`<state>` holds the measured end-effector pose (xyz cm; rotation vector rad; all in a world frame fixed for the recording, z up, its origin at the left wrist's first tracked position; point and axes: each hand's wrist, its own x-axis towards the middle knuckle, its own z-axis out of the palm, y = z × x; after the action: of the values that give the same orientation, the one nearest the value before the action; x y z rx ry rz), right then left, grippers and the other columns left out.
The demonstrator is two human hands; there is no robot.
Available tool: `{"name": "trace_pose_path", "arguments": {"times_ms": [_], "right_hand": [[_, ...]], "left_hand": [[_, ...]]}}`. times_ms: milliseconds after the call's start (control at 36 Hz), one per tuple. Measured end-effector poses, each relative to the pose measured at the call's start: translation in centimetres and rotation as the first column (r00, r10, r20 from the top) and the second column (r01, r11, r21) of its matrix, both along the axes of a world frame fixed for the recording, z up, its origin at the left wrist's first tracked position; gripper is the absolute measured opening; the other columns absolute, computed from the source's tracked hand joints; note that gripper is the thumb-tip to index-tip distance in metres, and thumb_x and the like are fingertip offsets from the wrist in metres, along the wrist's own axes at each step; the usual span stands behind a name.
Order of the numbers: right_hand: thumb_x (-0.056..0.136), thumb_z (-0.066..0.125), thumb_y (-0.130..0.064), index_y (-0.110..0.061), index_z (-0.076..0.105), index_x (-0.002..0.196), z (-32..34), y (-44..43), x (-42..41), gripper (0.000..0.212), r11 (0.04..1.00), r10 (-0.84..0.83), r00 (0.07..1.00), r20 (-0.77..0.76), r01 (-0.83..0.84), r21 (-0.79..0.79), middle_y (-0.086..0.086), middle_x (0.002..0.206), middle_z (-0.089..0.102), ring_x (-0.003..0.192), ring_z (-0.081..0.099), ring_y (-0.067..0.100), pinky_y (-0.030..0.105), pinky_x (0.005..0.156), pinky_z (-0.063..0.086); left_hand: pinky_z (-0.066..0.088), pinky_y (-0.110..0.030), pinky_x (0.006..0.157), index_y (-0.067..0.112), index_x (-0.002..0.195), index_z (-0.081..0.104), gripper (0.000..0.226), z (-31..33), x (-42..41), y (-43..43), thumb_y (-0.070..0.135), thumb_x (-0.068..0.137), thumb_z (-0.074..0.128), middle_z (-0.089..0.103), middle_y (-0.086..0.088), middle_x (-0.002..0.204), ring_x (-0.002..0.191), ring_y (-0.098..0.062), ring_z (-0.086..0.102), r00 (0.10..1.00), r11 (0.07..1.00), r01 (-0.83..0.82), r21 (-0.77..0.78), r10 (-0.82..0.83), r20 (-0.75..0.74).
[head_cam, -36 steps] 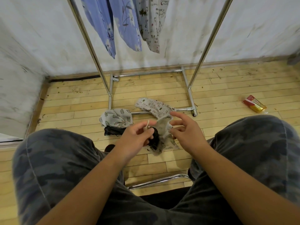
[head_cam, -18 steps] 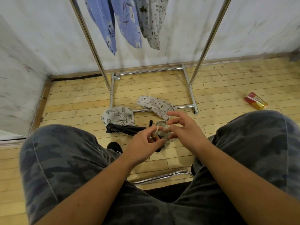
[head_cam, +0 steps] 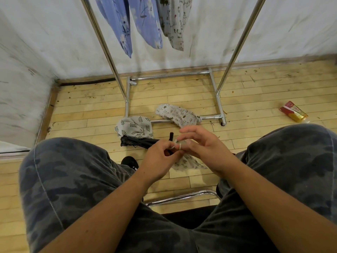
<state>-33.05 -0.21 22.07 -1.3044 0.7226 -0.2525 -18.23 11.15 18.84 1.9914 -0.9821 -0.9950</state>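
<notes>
- Ahead on the floor lie a leaf-print bag [head_cam: 135, 126] and, to its right, an animal-print bag [head_cam: 177, 115], seemingly finished.
- Between the knees, the printed pouch [head_cam: 187, 162] hangs under both hands. Its mouth looks gathered, so closing seems nearly done, and tightening the drawstring [head_cam: 179, 147] is probably what remains.
- The left hand [head_cam: 160, 157] has its fingers curled together, pinching the drawstring loop.
- The right hand [head_cam: 206, 148] pinches the pouch's neck with thumb and forefinger, its other fingers spread apart.
</notes>
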Motion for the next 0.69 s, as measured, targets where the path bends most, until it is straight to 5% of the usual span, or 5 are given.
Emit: {"name": "trace_pose_path", "arguments": {"times_ms": [139,389,472,556,694], "right_hand": [[0.105,0.053,-0.005,-0.026,0.07,0.112,-0.4,-0.2,0.4,0.028,0.999,-0.037,0.999,-0.011,0.037,-0.039,0.005,0.121,0.07,0.114,0.07,0.028,0.048,0.102,0.056],[0.103,0.055,-0.006,-0.036,0.07,0.101,-1.2,0.1,0.8,0.034,0.981,-0.094,0.975,-0.202,0.056,-0.188,-0.005,0.113,0.07,0.095,0.073,0.02,0.047,0.078,0.064],[0.102,0.055,-0.004,-0.032,0.069,0.103,-0.9,0.0,0.9,0.032,0.977,-0.114,0.972,-0.206,0.072,-0.201,0.0,0.109,0.071,0.094,0.072,0.024,0.037,0.073,0.065],[0.102,0.053,-0.003,-0.029,0.069,0.103,-0.6,0.0,0.9,0.03,0.972,-0.142,0.967,-0.21,0.096,-0.213,0.0,0.111,0.07,0.086,0.072,0.008,0.021,0.063,0.058],[0.101,0.055,-0.005,-0.033,0.07,0.099,-0.8,0.1,1.0,0.032,0.955,-0.192,0.953,-0.232,0.128,-0.266,-0.004,0.104,0.071,0.08,0.072,0.017,0.043,0.069,0.064]], "left_hand": [[0.046,-0.011,0.07,0.031,0.101,0.072,0.012,-0.5,0.2,-0.6,0.042,0.097,0.068,0.063,0.014,0.102,0.088,0.001,0.063,1.0,1.0,0.001,-0.013,-0.001,-0.026],[0.046,-0.013,0.069,0.03,0.096,0.07,0.008,-0.9,-0.1,-1.0,0.038,0.096,0.069,0.06,0.013,0.096,0.085,0.001,0.059,0.998,0.999,0.031,-0.008,-0.031,0.057],[0.046,-0.011,0.069,0.029,0.093,0.069,0.006,-0.8,-0.2,-1.1,0.034,0.096,0.069,0.059,0.011,0.096,0.085,0.0,0.059,0.997,0.999,0.045,-0.019,-0.043,0.068],[0.044,-0.012,0.068,0.027,0.09,0.068,0.009,-0.8,-0.4,-1.2,0.033,0.095,0.069,0.058,0.01,0.094,0.084,-0.004,0.058,0.991,0.998,0.061,-0.019,-0.058,0.124],[0.045,-0.02,0.073,0.026,0.091,0.069,0.011,-0.9,-0.6,-1.4,0.035,0.095,0.069,0.057,0.011,0.093,0.087,-0.005,0.057,0.981,0.996,0.086,-0.009,-0.083,0.178]]}}
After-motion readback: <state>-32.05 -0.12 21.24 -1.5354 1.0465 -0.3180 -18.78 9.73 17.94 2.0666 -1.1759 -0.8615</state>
